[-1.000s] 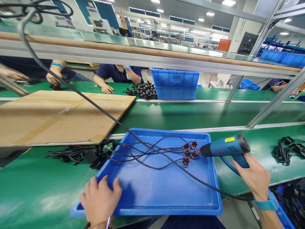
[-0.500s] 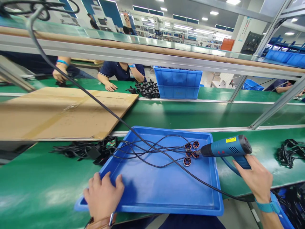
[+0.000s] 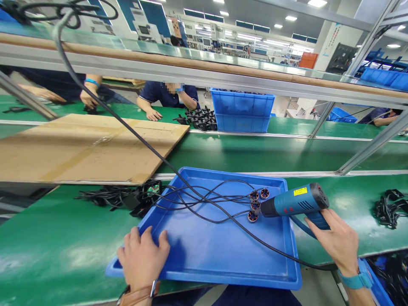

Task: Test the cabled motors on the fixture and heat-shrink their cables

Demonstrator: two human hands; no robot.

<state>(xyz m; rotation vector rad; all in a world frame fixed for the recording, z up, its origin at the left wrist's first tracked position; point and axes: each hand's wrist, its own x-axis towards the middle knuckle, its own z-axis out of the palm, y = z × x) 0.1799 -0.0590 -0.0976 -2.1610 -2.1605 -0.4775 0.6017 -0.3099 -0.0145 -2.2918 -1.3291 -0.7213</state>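
My right hand point(image 3: 338, 238) is wrapped round the handle of a blue heat gun point(image 3: 296, 202), whose nozzle points left at a cluster of small round motor-like parts point(image 3: 253, 216). These parts lie at the right side of a shallow blue tray point(image 3: 204, 278), with thin black cables point(image 3: 204, 198) running left from them. Resting over the tray's left rim is my left hand point(image 3: 145, 257), fingers apart and holding nothing. The heat gun's thick black power cord point(image 3: 255, 238) crosses above the tray.
Black cables and connectors point(image 3: 127, 197) are heaped left of the tray, and another cable bundle point(image 3: 390, 208) lies to the right. A cardboard sheet point(image 3: 95, 148) covers the back left. Overhead runs a shelf point(image 3: 197, 70). Co-workers point(image 3: 168, 95) sit across the bench near a blue bin point(image 3: 242, 110).
The heat gun has shifted left and slightly down with my right hand, its nozzle now nearer the lowest round part. My left hand stays over the tray's rim. The whole view has shifted slightly.
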